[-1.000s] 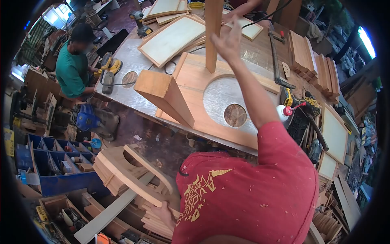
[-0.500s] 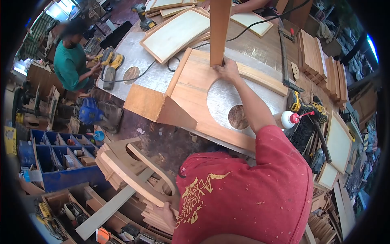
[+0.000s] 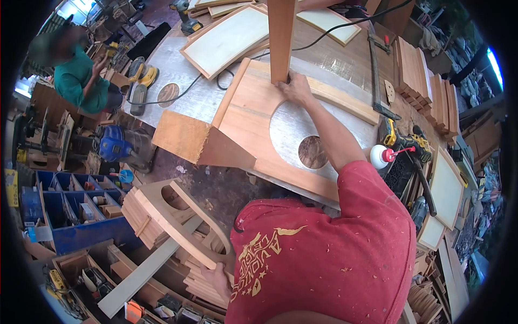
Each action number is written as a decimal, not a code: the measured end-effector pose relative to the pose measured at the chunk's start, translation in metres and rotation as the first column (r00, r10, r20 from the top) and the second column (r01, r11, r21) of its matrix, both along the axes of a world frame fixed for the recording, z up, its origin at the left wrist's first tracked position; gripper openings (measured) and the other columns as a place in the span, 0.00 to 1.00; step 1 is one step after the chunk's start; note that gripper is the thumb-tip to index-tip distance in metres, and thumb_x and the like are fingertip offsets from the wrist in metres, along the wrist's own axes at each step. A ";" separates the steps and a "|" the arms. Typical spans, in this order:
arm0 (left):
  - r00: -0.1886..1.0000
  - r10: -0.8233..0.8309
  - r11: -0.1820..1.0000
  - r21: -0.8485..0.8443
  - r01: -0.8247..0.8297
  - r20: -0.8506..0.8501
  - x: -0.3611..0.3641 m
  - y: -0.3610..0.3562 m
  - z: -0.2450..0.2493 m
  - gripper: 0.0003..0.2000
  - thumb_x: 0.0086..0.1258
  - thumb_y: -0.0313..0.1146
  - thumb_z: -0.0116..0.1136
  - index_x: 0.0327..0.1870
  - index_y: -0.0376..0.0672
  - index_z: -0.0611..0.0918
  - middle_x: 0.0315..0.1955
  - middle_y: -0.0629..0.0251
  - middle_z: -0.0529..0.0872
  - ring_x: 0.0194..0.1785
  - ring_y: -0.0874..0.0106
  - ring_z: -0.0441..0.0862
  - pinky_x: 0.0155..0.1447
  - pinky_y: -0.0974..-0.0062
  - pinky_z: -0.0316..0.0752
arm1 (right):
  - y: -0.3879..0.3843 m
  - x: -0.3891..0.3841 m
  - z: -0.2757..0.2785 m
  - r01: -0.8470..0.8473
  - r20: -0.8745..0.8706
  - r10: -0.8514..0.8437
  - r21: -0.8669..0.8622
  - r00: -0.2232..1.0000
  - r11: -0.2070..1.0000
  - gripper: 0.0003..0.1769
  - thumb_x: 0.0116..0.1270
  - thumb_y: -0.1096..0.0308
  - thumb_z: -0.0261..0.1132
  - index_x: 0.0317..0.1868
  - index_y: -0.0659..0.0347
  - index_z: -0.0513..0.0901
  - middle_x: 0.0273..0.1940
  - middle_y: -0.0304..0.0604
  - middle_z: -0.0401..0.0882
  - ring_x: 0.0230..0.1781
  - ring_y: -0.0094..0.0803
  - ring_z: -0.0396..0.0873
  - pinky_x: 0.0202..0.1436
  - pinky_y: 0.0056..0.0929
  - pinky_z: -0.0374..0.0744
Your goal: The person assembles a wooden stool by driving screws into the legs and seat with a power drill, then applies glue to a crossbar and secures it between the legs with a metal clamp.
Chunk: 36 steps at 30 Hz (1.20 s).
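Observation:
My right hand [image 3: 295, 89] is closed around the bottom of an upright wooden leg [image 3: 283, 46], at the far side of a wooden frame panel [image 3: 245, 105] with a large round cut-out. A thick block-like wooden leg [image 3: 181, 136] sticks out at the panel's near left corner. Down at the lower left, my left hand [image 3: 217, 279] grips the near end of a curved wooden frame piece [image 3: 175, 229], beside a stack of similar pieces [image 3: 199, 286]. Part of the left hand is hidden by the red shirt.
A metal-topped table [image 3: 189, 110] bears pale panels [image 3: 226, 40], a yellow sander [image 3: 144, 73], a cable, a clamp [image 3: 376, 75], a glue bottle [image 3: 380, 155] and a drill [image 3: 396, 135]. A co-worker in green [image 3: 81, 78] stands at left, near a blue vacuum [image 3: 116, 143] and blue divided box [image 3: 81, 235].
The co-worker has let go of the sander and raised their hands. The curved frame piece and my left hand have shifted slightly. My right hand stays at the leg.

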<state>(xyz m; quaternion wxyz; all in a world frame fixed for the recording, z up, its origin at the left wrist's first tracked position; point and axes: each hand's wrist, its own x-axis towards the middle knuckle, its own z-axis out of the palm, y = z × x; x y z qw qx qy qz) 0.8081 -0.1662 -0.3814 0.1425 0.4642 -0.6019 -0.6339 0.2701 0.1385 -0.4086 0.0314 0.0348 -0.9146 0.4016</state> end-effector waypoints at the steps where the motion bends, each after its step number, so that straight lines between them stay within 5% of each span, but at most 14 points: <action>1: 1.000 0.003 1.000 0.014 -0.003 -0.010 0.001 0.000 -0.002 0.33 0.52 0.14 0.55 0.66 0.30 0.69 0.45 0.56 0.80 0.40 0.70 0.79 0.43 0.74 0.76 | 0.000 0.000 0.001 -0.001 0.007 0.001 -0.003 1.000 1.000 0.29 0.61 0.57 0.70 0.57 0.69 0.81 0.48 0.65 0.85 0.53 0.56 0.83 0.59 0.45 0.79; 5: 0.998 0.060 0.998 0.001 -0.060 0.010 0.004 0.002 -0.005 0.32 0.53 0.15 0.55 0.65 0.29 0.70 0.45 0.56 0.80 0.41 0.69 0.79 0.44 0.74 0.76 | 0.004 -0.008 -0.016 0.005 -0.090 0.000 0.056 0.996 0.998 0.26 0.61 0.57 0.73 0.54 0.64 0.83 0.42 0.57 0.87 0.43 0.49 0.85 0.51 0.40 0.80; 14: 0.999 -0.008 0.998 -0.060 0.010 0.041 0.005 0.003 0.001 0.25 0.54 0.18 0.55 0.57 0.30 0.74 0.43 0.57 0.81 0.41 0.68 0.79 0.43 0.73 0.75 | 0.001 0.004 -0.005 0.013 -0.080 -0.018 -0.060 0.997 0.998 0.26 0.59 0.56 0.75 0.53 0.64 0.84 0.42 0.56 0.87 0.42 0.47 0.85 0.51 0.39 0.80; 20: 1.000 -0.016 0.999 -0.050 0.016 0.007 0.006 0.002 -0.005 0.26 0.52 0.17 0.54 0.58 0.30 0.73 0.41 0.58 0.81 0.40 0.69 0.79 0.42 0.75 0.74 | 0.017 -0.012 -0.023 -0.076 -0.064 0.072 -0.060 0.995 0.995 0.30 0.55 0.64 0.73 0.59 0.65 0.82 0.45 0.49 0.87 0.42 0.36 0.84 0.51 0.33 0.81; 23: 1.000 0.011 0.999 -0.032 -0.012 -0.017 0.017 0.002 -0.012 0.27 0.52 0.15 0.54 0.58 0.30 0.73 0.42 0.58 0.81 0.39 0.69 0.79 0.41 0.76 0.74 | 0.034 -0.012 -0.036 -0.081 -0.030 0.077 -0.150 0.997 0.985 0.34 0.51 0.63 0.71 0.61 0.65 0.81 0.52 0.54 0.86 0.53 0.42 0.84 0.58 0.37 0.81; 29: 0.999 0.029 1.000 0.002 -0.029 -0.036 0.018 0.003 -0.011 0.27 0.54 0.12 0.52 0.60 0.31 0.72 0.44 0.58 0.80 0.40 0.70 0.80 0.39 0.76 0.75 | 0.034 -0.012 -0.033 -0.108 -0.035 0.105 -0.108 0.994 0.988 0.34 0.49 0.64 0.72 0.61 0.63 0.82 0.51 0.52 0.87 0.49 0.41 0.85 0.57 0.35 0.82; 32: 0.999 0.048 0.999 0.011 -0.048 -0.008 0.014 0.005 -0.001 0.29 0.53 0.12 0.53 0.62 0.31 0.71 0.44 0.57 0.80 0.40 0.69 0.80 0.40 0.75 0.76 | 0.029 -0.014 -0.031 -0.083 -0.033 0.082 -0.047 0.996 0.995 0.27 0.53 0.68 0.74 0.55 0.67 0.85 0.43 0.46 0.89 0.40 0.29 0.84 0.49 0.29 0.82; 36: 0.999 0.037 0.999 -0.002 -0.037 0.002 0.010 0.007 0.004 0.35 0.51 0.13 0.54 0.68 0.30 0.68 0.44 0.55 0.81 0.41 0.68 0.79 0.44 0.73 0.77 | 0.026 -0.018 -0.028 -0.082 -0.027 0.082 -0.011 0.996 0.997 0.23 0.55 0.65 0.75 0.52 0.65 0.88 0.40 0.50 0.90 0.39 0.33 0.87 0.47 0.32 0.83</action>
